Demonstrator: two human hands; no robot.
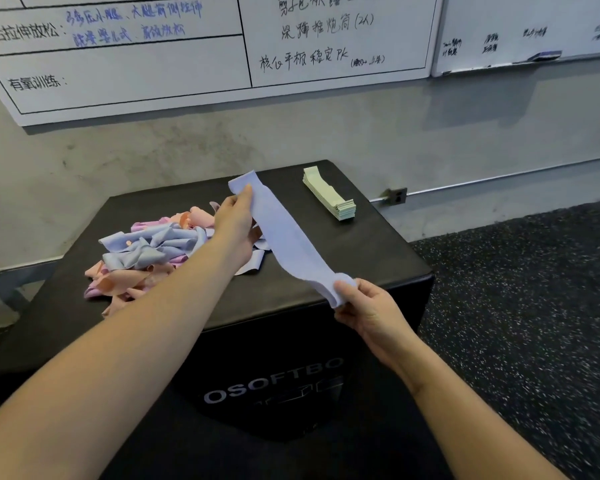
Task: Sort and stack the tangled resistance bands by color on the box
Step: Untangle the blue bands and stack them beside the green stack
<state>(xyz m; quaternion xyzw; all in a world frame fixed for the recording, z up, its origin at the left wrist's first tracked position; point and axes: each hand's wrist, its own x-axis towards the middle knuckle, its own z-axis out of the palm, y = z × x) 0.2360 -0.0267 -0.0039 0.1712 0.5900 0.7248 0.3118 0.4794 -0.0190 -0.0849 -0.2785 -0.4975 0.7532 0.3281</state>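
A pale blue resistance band is stretched flat above the black box. My left hand pinches its far end, and my right hand pinches its near end by the box's front edge. A tangled pile of blue, pink and peach bands lies on the left half of the box top, partly hidden by my left forearm. A neat stack of light green bands lies at the back right of the box.
A grey wall with two whiteboards rises just behind the box. Speckled dark rubber floor lies to the right. A wall socket sits low, behind the box's right corner.
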